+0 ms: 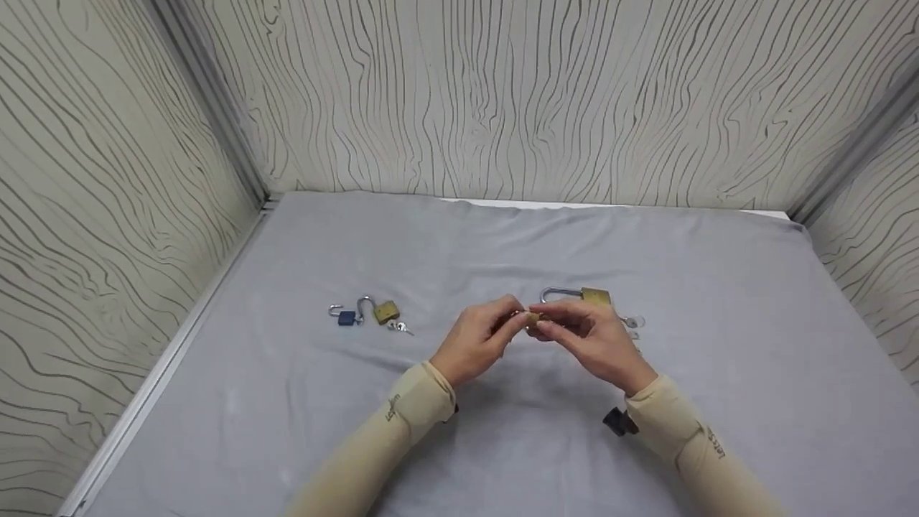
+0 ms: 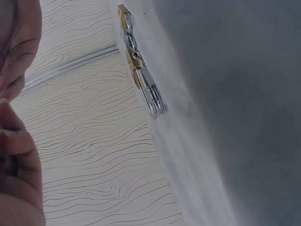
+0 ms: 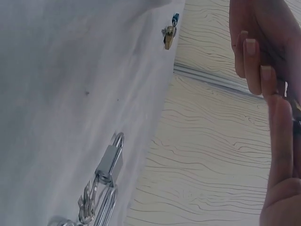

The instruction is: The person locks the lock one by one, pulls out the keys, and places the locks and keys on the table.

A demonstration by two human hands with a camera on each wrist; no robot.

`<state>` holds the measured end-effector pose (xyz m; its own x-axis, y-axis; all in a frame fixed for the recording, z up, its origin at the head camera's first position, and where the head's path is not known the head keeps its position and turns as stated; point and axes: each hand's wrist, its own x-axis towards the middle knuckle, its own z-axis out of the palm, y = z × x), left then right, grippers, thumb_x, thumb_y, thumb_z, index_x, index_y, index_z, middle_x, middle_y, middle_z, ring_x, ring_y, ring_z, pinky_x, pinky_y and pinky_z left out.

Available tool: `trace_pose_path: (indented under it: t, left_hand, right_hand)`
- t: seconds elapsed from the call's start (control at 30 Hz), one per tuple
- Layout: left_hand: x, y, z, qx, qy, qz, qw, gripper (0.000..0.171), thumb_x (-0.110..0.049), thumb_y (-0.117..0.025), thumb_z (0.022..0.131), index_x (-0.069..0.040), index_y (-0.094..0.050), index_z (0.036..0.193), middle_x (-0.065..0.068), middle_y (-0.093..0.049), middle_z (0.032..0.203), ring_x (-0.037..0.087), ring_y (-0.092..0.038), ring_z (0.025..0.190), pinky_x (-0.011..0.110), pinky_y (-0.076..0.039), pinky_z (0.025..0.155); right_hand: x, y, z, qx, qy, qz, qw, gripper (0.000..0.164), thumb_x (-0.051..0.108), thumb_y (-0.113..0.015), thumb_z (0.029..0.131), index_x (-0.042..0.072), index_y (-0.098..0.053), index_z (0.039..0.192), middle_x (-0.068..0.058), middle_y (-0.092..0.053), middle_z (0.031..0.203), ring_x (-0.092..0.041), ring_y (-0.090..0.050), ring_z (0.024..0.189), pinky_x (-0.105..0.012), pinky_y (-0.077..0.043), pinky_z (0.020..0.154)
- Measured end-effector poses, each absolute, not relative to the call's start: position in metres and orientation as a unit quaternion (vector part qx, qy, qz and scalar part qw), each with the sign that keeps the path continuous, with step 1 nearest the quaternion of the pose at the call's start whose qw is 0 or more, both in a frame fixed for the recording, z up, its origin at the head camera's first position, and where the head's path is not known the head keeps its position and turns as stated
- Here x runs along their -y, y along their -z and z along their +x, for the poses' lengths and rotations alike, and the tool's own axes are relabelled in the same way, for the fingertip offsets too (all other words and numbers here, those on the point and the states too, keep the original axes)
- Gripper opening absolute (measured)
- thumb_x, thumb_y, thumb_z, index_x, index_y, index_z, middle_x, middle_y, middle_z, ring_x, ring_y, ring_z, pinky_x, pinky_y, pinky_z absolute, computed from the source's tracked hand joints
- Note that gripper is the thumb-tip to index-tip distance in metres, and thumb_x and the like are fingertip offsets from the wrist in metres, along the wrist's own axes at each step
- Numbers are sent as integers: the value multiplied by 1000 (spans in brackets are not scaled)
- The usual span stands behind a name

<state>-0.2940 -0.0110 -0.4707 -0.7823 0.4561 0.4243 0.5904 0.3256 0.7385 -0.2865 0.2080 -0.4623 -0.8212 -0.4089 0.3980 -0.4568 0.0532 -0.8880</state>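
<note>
Over the middle of the cloth, both hands meet at a small brass padlock (image 1: 533, 321). My right hand (image 1: 594, 339) pinches its body between thumb and fingers. From the other side, the curled fingers and thumb of my left hand (image 1: 479, 339) grip the same padlock. Those fingers hide most of it, including its shackle end. In the right wrist view only a sliver of the brass padlock (image 3: 296, 109) shows between the fingers. Just beyond the right hand lies a larger brass padlock (image 1: 595, 296), its long shackle pointing left.
To the left lie a small blue padlock (image 1: 347, 318) and a brass padlock (image 1: 386, 311), both with raised shackles, with keys (image 1: 400, 327) beside them. More keys (image 1: 635, 322) lie right of the right hand. A silver-looking padlock (image 3: 110, 162) shows in the right wrist view. Grey cloth (image 1: 459, 244) covers the table.
</note>
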Motion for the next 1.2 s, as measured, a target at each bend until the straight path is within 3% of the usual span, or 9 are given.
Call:
trace_pose_path:
  t: [0.27,0.6,0.77,0.9,1.07,1.2]
  left_hand:
    - [11,470,-296,793,517,-322,28,23,-31,-55,109,-11,-66,103,4,-62,74,3,-50,54,19,-45,54]
    - [11,473,-298,823,464,-327,39,22,-28,-54,109,-10,-62,98,3,-61,69,2,-50,55,18,-45,56]
    - [21,474,-303,826,467,-311,48,19,-24,-54,109,-9,-62,100,1,-59,68,2,-50,55,19,-45,56]
    - [33,473,-308,829,470,-296,64,17,-21,-56,108,-9,-64,99,7,-61,67,3,-50,54,20,-43,54]
    - [39,477,-314,835,466,-289,51,19,-24,-57,108,-10,-65,99,8,-62,68,4,-51,55,21,-46,55]
    - [41,480,-316,838,467,-279,35,19,-25,-57,108,-11,-65,99,10,-64,72,4,-52,56,22,-46,57]
  right_hand:
    - [-211,463,-289,750,-595,289,29,15,0,-69,97,-3,-76,111,-22,-76,101,-14,-77,87,-33,-64,77]
    - [-211,463,-292,771,-571,282,22,12,2,-72,95,-3,-77,106,-20,-77,99,-14,-78,84,-31,-64,76]
    - [-220,458,-294,789,-566,233,57,8,4,-77,93,3,-79,100,-15,-78,93,-15,-77,78,-27,-63,73]
    - [-227,457,-298,814,-541,189,92,6,7,-80,91,8,-81,97,-10,-79,91,-9,-71,75,-19,-58,70]
    - [-223,464,-309,849,-487,179,98,7,8,-80,91,9,-82,97,-6,-79,93,-5,-67,78,-16,-55,72]
    - [-212,472,-320,865,-456,187,92,7,8,-81,90,8,-82,97,-6,-79,95,-9,-70,83,-20,-58,76]
